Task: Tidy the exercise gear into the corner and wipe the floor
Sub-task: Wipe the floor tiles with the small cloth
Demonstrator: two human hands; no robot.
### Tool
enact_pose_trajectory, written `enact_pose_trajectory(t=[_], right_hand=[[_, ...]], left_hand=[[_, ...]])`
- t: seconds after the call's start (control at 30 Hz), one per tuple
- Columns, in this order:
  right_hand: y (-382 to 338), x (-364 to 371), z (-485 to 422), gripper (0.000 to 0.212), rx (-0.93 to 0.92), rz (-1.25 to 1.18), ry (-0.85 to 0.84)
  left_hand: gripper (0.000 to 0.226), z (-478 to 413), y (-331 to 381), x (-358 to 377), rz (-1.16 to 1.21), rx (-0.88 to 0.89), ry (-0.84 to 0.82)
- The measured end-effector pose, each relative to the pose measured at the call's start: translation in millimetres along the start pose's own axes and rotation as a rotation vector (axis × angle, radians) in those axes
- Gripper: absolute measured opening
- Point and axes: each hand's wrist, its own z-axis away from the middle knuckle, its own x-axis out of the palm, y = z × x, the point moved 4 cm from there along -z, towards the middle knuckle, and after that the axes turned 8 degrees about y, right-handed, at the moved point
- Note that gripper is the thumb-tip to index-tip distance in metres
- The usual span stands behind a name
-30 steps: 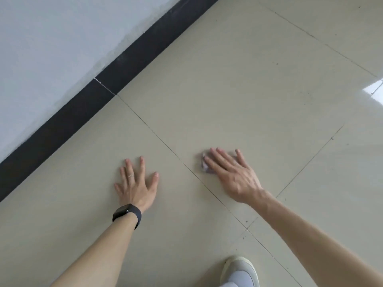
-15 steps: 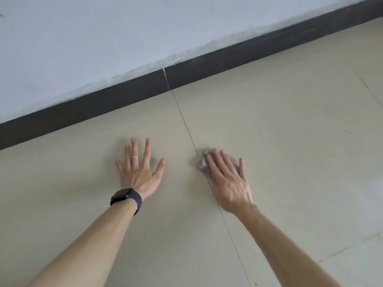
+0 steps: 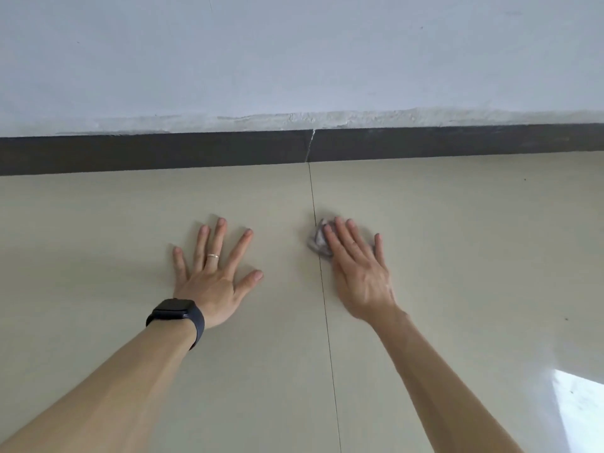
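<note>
- A bright patch of light [image 3: 578, 410] is falling on the beige tiled floor [image 3: 474, 256], well to the right of the grout line [image 3: 327, 322].
- A dark watch [image 3: 176, 314] is sitting on the left wrist, left of the grout line.
- The left hand [image 3: 214, 282] is lying flat with its fingers spread, a ring [image 3: 213, 255] on one finger.
- The right hand [image 3: 358, 273] is pressing down just right of the grout line, fingers straight and close together.
- The crumpled grey cloth [image 3: 316, 240] is lying on the grout line, under those fingertips.
- The dark skirting board [image 3: 163, 152] is meeting the line's far end, below the white wall [image 3: 294, 60].
</note>
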Motion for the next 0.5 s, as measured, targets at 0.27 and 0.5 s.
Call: enact_pose_trajectory(t=[0.27,0.5], right_hand=[[53.8,-22.1,-113.4,0.063,0.915,-0.013,0.257],[-75.2,31.2,-73.3,0.07,-0.035,0.01,-0.056]], left_hand=[[0.068,-1.4,-1.6,0.4,0.067,-0.003,0.005],[0.071,-0.8,-1.5,-2.2,0.07,-0.003,0.014]])
